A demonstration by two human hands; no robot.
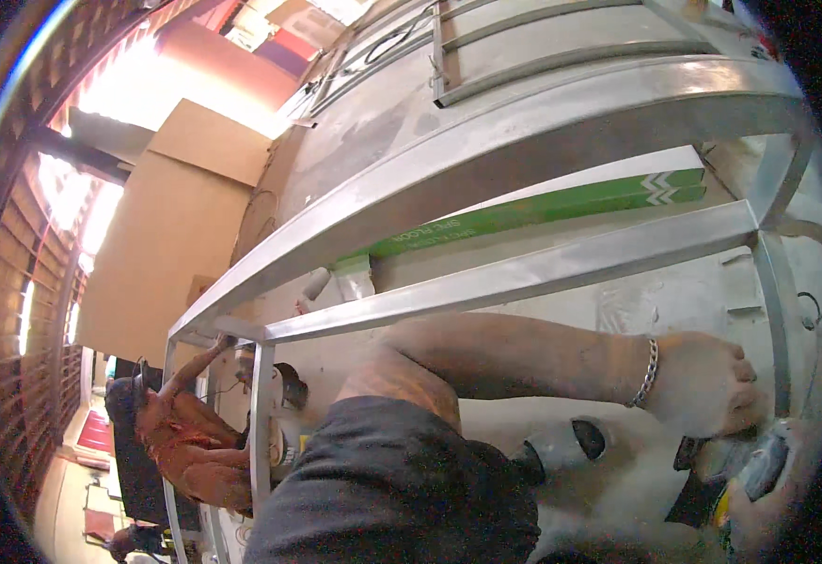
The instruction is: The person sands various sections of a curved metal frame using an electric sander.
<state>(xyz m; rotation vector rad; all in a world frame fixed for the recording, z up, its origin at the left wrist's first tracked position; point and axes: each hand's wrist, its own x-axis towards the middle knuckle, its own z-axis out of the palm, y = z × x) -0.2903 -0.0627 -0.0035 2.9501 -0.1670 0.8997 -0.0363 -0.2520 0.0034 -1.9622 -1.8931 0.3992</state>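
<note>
My left forearm reaches across to the right, with a chain bracelet (651, 372) at the wrist. My left hand (707, 383) has its fingers curled beside the right upright of a silver metal tube frame (524, 273). What lies under its fingers is hidden. At the lower right edge, my right hand (759, 515) closes round a dark, blurred object with a yellow part (761, 470), close below the left hand. The kind of that object cannot be made out. Under my forearm lies a grey, rounded object with a black oval opening (561, 449).
A co-worker in a cap (190, 428) crouches at the left, one hand on the frame's corner. Beyond the frame's rails are a long green and white box (543, 211) and another metal frame (561, 61) on the floor. A large brown board (171, 226) stands at the left.
</note>
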